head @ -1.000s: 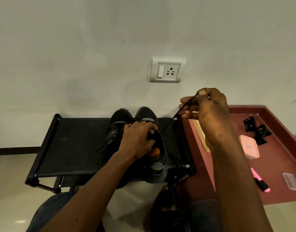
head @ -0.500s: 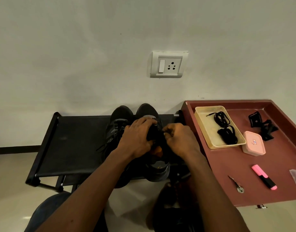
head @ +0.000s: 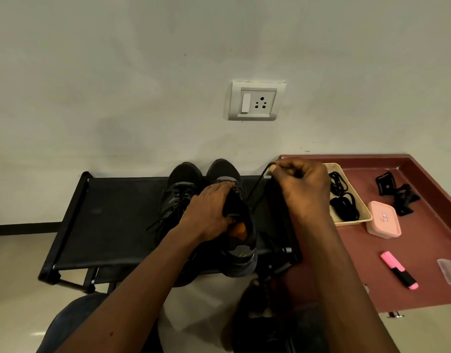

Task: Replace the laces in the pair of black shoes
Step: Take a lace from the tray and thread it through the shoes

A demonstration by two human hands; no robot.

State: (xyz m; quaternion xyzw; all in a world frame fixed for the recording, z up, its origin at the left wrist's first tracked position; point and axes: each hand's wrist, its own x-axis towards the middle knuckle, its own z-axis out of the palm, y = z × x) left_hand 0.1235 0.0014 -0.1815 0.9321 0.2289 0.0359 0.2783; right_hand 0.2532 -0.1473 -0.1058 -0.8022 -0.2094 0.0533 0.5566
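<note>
Two black shoes stand side by side on a black bench [head: 112, 220], toes to the wall. The left shoe [head: 178, 189] still carries its lace. My left hand [head: 209, 212] grips the tongue area of the right shoe [head: 241, 248], whose orange lining shows. My right hand [head: 301, 189] is raised to the right of that shoe and pinches a black lace [head: 255, 193] that runs taut down to the shoe's eyelets. Spare black laces [head: 343, 200] lie coiled in a cream tray [head: 354, 221].
A maroon table [head: 423, 276] on the right holds the cream tray, a pink box [head: 383, 219], black clips [head: 397, 192], a pink-and-black highlighter [head: 399, 270] and a small clear case [head: 449, 271]. A wall socket [head: 256, 100] is above the shoes. My knees are at the bottom.
One second ago my right hand held the lace high; half a second ago it came down to the shoe; now it has drawn the lace up and right again. My left hand stayed.
</note>
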